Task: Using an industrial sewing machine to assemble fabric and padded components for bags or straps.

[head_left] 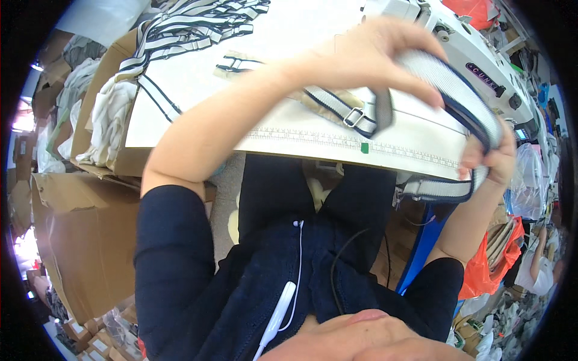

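Striped grey webbing strap (448,84) with navy edges is being pinched under the curled fingers of the left hand (373,57), and the right hand (497,157) at four o'clock is closing its fingers around the strap's lower bend. At nine o'clock of them, a metal buckle (354,117) is lying on the white table (289,129), beside the sewing machine (481,54).
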Demonstrator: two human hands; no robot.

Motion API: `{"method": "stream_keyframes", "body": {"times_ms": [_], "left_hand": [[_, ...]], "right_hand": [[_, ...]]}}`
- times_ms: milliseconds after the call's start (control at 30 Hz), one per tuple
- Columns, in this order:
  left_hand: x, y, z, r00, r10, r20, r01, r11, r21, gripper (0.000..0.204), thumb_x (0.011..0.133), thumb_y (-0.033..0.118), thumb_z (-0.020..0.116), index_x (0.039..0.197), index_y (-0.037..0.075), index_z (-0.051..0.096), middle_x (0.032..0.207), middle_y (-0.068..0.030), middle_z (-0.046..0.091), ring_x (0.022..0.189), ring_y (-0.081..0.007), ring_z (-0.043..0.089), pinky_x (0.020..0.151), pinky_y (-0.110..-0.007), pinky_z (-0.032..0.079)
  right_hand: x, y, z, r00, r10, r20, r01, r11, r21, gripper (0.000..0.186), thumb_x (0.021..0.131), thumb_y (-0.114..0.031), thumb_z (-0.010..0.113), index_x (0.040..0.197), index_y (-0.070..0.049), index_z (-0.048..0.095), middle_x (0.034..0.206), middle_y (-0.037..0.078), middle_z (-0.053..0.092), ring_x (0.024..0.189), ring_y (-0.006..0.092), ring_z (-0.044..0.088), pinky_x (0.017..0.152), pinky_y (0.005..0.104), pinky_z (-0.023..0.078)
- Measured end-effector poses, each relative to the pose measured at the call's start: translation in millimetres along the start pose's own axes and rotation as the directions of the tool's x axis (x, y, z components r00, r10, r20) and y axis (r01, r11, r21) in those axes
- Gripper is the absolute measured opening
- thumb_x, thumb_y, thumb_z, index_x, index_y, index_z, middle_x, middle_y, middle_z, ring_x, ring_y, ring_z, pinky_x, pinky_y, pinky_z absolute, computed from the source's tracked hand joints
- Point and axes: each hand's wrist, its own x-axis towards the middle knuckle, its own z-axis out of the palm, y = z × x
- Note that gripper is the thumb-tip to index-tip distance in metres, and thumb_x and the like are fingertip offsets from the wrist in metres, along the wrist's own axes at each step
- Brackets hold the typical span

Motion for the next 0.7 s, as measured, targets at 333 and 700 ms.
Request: {"method": "stream_keyframes", "body": {"times_ms": [333, 700], "left_hand": [[-57.3, 99.5, -192.3, 0.996, 0.002, 0.094, -0.048, 0.870, 0.491, 0.043, 0.083, 0.033, 0.076, 0.113, 0.004, 0.063, 0.085, -0.0031, 0.066, 0.069, -0.0084, 0.061, 0.060, -0.019, 0.048], [-134.2, -28.8, -129.8, 0.896, -0.430, 0.108, 0.162, 0.544, 0.823, 0.066, 0.069, 0.030, 0.084, 0.128, 0.013, 0.058, 0.134, -0.0099, 0.055, 0.129, -0.0287, 0.047, 0.110, -0.042, 0.038]], "right_hand": [[40.9, 98.2, 36.3, 0.884, 0.365, 0.293, -0.396, 0.917, 0.051, 0.037, 0.085, -0.008, 0.068, 0.117, 0.006, 0.055, 0.090, 0.015, 0.070, 0.071, 0.0175, 0.070, 0.064, 0.0270, 0.058], [77.7, 140.1, 145.0, 0.964, 0.235, 0.122, -0.039, 0.581, -0.813, 0.023, 0.094, -0.019, 0.057, 0.108, -0.001, 0.059, 0.086, 0.019, 0.065, 0.079, 0.0314, 0.066, 0.068, 0.0382, 0.051]]}}
